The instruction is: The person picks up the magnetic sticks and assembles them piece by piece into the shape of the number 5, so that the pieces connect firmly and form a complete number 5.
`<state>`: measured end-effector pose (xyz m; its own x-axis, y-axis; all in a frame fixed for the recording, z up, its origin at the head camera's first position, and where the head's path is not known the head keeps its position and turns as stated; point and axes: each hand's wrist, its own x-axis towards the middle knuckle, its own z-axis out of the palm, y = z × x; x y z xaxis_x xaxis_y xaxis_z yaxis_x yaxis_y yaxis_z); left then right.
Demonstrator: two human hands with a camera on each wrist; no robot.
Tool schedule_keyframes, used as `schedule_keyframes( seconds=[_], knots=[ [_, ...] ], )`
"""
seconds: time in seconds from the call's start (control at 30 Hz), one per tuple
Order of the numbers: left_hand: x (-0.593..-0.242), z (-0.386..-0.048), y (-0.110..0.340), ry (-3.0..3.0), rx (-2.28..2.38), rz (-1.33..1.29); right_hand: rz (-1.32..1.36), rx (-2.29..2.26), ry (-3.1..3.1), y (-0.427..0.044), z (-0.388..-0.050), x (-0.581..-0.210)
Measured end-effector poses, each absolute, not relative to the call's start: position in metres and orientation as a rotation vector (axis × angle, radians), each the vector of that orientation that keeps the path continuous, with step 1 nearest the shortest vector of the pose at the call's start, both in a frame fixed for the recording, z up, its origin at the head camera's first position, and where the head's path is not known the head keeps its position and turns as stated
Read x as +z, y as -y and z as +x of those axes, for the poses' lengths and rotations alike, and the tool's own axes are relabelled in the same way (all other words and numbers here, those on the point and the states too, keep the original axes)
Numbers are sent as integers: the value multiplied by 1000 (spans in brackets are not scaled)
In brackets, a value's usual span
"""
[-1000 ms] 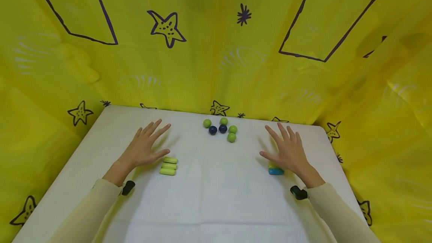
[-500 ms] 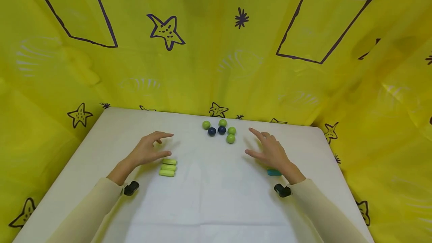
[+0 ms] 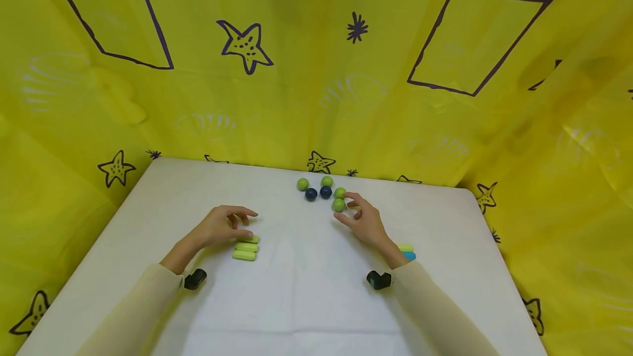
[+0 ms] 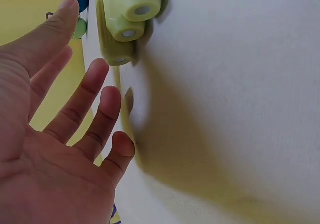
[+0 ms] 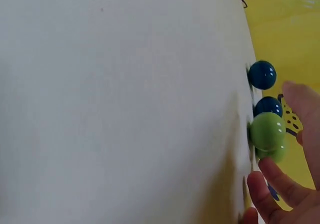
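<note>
Just right of the centre of the head view, the right hand (image 3: 365, 223) has its thumb and index finger parted, the tips reaching around the right side of the lowest green ball (image 3: 338, 205); the index fingertip overlaps the edge of the green ball above it (image 3: 339, 193), and whether either tip touches cannot be told. Two dark blue balls (image 3: 311, 194) and two more green balls (image 3: 303, 184) lie to their left. Left of centre, the left hand (image 3: 217, 227) is loosely bent, thumb and fingers spread apart and gripping nothing; its thumb hovers over the uppermost of three light green sticks (image 3: 245, 248), clear of them in the left wrist view. A blue stick (image 3: 409, 255) and a yellow-green stick (image 3: 406, 248) lie lower right, beside the right wrist.
</note>
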<state>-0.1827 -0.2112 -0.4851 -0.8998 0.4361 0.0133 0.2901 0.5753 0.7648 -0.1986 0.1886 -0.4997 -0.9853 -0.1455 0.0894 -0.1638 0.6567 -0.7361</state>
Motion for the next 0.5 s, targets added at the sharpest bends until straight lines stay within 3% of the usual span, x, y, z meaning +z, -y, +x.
schedule_keyframes(
  seconds=[0.5],
  knots=[
    [-491, -180, 211, -2628, 1217, 651, -107, 1218, 2716, -159, -205, -512]
  ],
)
